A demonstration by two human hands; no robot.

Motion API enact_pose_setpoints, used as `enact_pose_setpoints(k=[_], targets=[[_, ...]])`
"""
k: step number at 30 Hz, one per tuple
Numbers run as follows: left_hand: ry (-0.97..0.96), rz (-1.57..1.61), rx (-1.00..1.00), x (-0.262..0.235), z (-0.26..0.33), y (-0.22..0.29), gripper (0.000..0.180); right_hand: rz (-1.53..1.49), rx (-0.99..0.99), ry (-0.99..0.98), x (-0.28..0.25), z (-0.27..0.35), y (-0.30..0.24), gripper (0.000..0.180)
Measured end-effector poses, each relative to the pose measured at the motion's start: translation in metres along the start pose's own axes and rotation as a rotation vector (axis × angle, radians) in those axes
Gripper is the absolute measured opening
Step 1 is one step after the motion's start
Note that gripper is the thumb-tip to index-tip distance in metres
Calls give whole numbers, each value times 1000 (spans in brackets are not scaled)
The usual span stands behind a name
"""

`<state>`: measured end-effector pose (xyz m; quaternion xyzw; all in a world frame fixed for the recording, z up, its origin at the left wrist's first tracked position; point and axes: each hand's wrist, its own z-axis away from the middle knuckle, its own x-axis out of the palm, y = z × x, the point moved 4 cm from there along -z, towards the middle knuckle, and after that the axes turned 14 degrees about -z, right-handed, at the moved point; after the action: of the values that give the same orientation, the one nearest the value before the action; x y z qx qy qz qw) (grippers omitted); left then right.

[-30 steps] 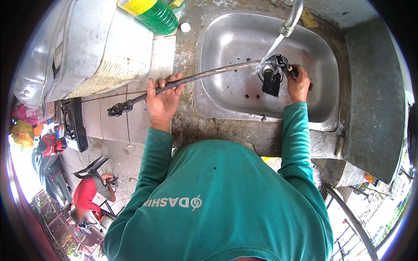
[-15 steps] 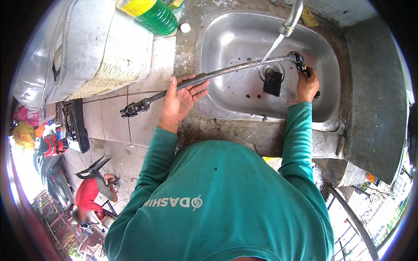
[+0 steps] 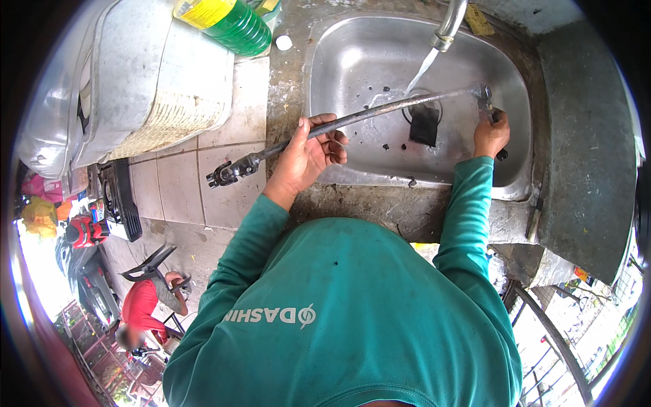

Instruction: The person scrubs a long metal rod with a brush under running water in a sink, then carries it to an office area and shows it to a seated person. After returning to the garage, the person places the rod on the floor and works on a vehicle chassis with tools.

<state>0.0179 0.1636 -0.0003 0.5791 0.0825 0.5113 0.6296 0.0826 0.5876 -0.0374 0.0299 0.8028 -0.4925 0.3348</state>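
A long metal shaft (image 3: 380, 109) with a universal joint at each end slants across the sink's left edge. My left hand (image 3: 304, 159), palm up, has its thumb and curled fingers around the shaft toward its left end. That end's dark joint (image 3: 232, 171) sticks out over the tiled counter. At the other end, above the basin, my right hand (image 3: 491, 136) grips the joint (image 3: 484, 95); its fingers partly hide it. Water (image 3: 422, 70) runs from the faucet (image 3: 450, 28) close to the middle of the shaft. Beneath, a black flat piece (image 3: 424, 126) lies at the drain.
The steel sink (image 3: 352, 57) holds several dark bits. Left of it stand a green bottle (image 3: 244, 32), a white cap (image 3: 283, 43) and a woven-sided container (image 3: 183, 112). A brush-like stick (image 3: 535, 220) lies at the right edge. A person in red (image 3: 140, 305) is at lower left.
Both hands have shifted to the right with the shaft. The joint at its right end has turned, and my left fingers have curled more closely around the shaft.
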Motion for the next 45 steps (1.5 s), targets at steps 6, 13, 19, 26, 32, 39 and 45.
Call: enact_pose_setpoints(k=[6, 13, 19, 26, 32, 39, 45], targets=[[71, -4, 15, -2, -3, 7, 64, -32, -46, 9, 3, 2, 2, 26], [91, 19, 70, -18, 6, 12, 68, -60, -100, -50, 8, 7, -8, 25], [130, 38, 116, -36, 23, 18, 70, -179, -51, -141, 16, 9, -9, 26], [185, 41, 162, -66, 45, 29, 72, -257, -218, -253, 23, 18, -30, 24], [223, 122, 160, -80, 53, 29, 70, -231, -356, -254, 22, 24, -52, 25], [227, 141, 142, -89, 53, 29, 71, -213, -401, -258, 17, 27, -64, 25], [234, 140, 129, -90, 52, 31, 72, -209, -409, -249, 17, 27, -65, 26]])
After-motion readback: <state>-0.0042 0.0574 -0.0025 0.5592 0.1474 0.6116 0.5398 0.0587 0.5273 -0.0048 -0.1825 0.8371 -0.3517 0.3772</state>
